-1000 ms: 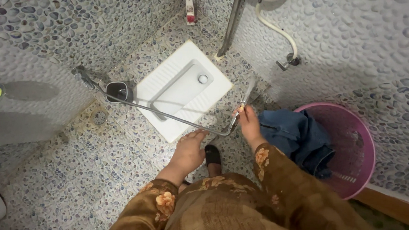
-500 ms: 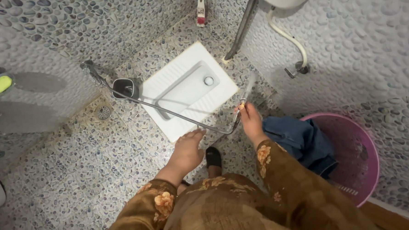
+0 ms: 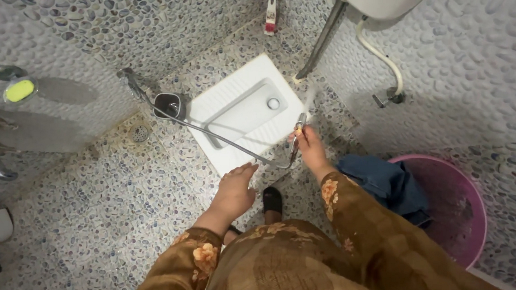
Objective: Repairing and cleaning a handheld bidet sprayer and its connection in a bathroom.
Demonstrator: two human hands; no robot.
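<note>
While your right hand point(image 3: 311, 148) pinches the slim metal sprayer head point(image 3: 298, 129) at frame center, its ribbed silver hose point(image 3: 223, 139) curves left across the white ceramic squat pan point(image 3: 245, 112). Your left hand point(image 3: 235, 190) hovers empty, fingers loosely spread, just below the hose, over the pebbled floor point(image 3: 92, 213). Blue cloth point(image 3: 389, 185) drapes a round pink tub point(image 3: 452, 211) at right.

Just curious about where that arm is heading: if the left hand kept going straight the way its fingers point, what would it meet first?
Probably the metal hose stretched just past the left hand, then the white squat toilet pan; heights are hard to judge.
</note>
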